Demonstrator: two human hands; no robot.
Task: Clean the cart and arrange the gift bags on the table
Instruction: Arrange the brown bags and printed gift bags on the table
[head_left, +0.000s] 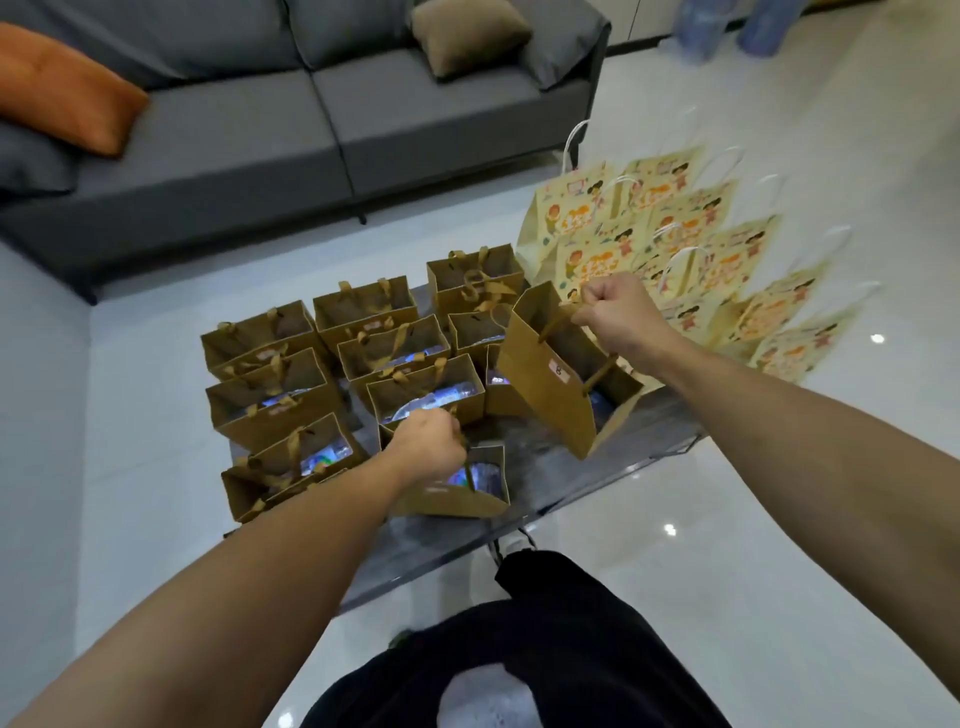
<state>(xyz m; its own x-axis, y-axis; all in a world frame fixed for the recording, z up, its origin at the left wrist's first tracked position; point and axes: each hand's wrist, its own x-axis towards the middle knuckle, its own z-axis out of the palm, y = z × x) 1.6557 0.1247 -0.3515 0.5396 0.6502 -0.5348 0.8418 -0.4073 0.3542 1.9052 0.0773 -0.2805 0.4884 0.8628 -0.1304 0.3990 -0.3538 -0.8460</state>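
Note:
Several brown paper gift bags (363, 312) with ribbon handles stand in rows on a low glass table (597, 462). My left hand (428, 439) grips the handle of a brown bag (457, 496) at the table's near edge. My right hand (618, 309) grips the ribbon handle of another brown bag (550, 384), which hangs tilted above the table's right side. Behind it stand several yellow cartoon-printed gift bags (691, 234) with white handles. No cart is in view.
A grey sofa (291, 130) with an orange cushion (62, 88) and a brown cushion (467, 36) runs along the back. Glossy white floor (779, 545) surrounds the table. My dark-clothed legs (519, 649) are close to the table's near corner.

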